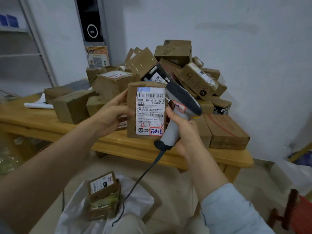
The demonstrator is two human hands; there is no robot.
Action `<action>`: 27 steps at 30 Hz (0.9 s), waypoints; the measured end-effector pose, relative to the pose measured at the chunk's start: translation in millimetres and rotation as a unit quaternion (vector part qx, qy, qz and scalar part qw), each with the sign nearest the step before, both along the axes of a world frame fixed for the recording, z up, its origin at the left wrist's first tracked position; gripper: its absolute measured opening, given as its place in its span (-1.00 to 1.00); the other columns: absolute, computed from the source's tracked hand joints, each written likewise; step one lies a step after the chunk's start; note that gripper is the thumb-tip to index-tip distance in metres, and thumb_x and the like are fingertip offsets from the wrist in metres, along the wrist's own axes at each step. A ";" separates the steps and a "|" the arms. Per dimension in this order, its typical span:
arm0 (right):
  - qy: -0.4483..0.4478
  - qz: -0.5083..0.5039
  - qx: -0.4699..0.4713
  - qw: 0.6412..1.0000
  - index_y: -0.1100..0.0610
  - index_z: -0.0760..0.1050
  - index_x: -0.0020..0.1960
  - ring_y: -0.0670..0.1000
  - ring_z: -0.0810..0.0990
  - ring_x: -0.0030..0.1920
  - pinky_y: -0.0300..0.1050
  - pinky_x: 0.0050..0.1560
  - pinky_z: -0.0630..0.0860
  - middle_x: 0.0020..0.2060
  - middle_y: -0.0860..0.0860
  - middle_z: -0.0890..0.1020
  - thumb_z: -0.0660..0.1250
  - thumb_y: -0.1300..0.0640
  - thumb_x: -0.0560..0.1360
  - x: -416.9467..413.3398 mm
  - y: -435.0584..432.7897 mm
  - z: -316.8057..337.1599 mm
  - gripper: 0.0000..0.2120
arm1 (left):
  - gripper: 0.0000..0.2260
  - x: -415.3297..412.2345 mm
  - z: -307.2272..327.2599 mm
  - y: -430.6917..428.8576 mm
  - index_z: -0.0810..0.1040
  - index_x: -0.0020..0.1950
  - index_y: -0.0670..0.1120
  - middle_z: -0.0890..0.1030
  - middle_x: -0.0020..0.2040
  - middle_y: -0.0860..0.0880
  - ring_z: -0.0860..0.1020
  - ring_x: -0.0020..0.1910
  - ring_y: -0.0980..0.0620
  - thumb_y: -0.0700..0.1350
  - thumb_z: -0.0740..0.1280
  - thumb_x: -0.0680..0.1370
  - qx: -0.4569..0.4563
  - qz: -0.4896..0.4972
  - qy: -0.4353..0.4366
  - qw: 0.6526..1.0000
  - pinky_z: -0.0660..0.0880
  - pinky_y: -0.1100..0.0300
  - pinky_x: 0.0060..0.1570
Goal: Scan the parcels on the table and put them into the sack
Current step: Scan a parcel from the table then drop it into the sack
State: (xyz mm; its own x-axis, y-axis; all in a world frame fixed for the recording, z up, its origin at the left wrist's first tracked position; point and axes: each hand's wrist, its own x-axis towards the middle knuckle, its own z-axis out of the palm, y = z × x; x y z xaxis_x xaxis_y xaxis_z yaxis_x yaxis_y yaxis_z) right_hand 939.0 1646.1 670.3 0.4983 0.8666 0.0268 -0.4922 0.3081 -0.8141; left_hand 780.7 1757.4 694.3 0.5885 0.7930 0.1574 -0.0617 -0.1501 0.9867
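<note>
My left hand (111,114) grips a brown parcel (147,114) by its left edge and holds it upright above the table, its white shipping label facing me. My right hand (183,130) grips the handle of a grey barcode scanner (183,102). The scanner's head sits right beside the parcel's upper right corner. Its cable (140,179) hangs down toward the floor. Below, a white sack (76,210) lies open on the floor with parcels (103,195) stacked in it. A heap of brown parcels (177,68) covers the wooden table (128,146).
More boxes (72,107) stand on the table's left part beside white papers (38,103). A large carton (226,130) sits at the table's right end. A metal shelf (25,48) is at far left, a red stool (293,210) at lower right.
</note>
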 end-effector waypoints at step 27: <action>-0.213 0.083 -0.093 0.969 0.17 0.49 -0.21 -0.10 0.41 -0.57 -0.23 -0.52 0.39 -0.55 -0.04 0.48 0.47 0.23 0.43 -52.1 -11.0 -20.7 -0.84 | -0.33 -73.8 28.9 13.7 0.36 0.44 -0.11 0.58 0.05 0.06 0.56 0.01 0.12 -0.29 0.50 0.36 0.092 0.214 0.105 0.967 0.53 0.14 -0.08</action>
State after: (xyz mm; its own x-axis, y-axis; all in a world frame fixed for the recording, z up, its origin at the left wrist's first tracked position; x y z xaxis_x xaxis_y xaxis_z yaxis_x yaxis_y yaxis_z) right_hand 886.9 1635.1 649.6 0.3303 0.9432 0.0354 -0.1301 0.0826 -0.9881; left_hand 706.9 1771.2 723.2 0.2480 0.9406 0.2317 0.2440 -0.2921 0.9247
